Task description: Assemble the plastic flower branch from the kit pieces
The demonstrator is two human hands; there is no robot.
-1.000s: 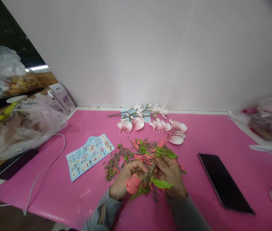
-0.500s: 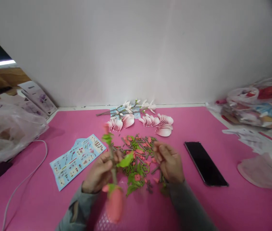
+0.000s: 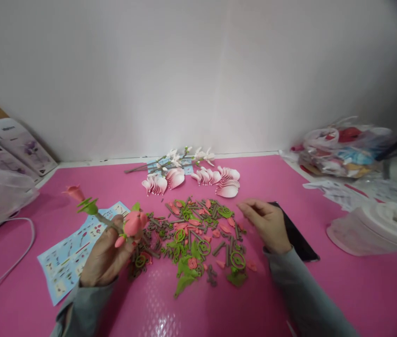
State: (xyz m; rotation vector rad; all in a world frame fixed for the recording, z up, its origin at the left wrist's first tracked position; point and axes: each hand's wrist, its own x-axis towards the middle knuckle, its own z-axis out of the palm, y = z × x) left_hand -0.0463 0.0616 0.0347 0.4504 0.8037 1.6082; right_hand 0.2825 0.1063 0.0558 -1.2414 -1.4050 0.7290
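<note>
Currently, we see the two hands well apart over the pink tabletop (image 3: 272, 185). The left hand (image 3: 103, 257) is closed around the flower stem (image 3: 109, 223), which it holds tilted at the left of the loose parts (image 3: 189, 228). The right hand (image 3: 268, 227) is at their right edge, fingers curled and thumb near the fingertips; we cannot tell whether it pinches a small piece. The stem carries a pink bloom (image 3: 133, 223), a green collar (image 3: 88, 206) and a pink tip (image 3: 74, 193), so we judge it partly built at least. Many pink, green and brown pieces lie unattached, which suggests that much is left. Behind them, we note white-flowered branches (image 3: 174, 158), apparently finished, and pale petals (image 3: 227, 188) set in rows. The left hand and stem overlap the printed sheet (image 3: 63, 262) in our view, covering part of it. The right hand and forearm hide part of the phone (image 3: 295, 234). A white cable (image 3: 32, 236) lies farther left; a tub (image 3: 377, 229) stands at the right, clear of both hands.
</note>
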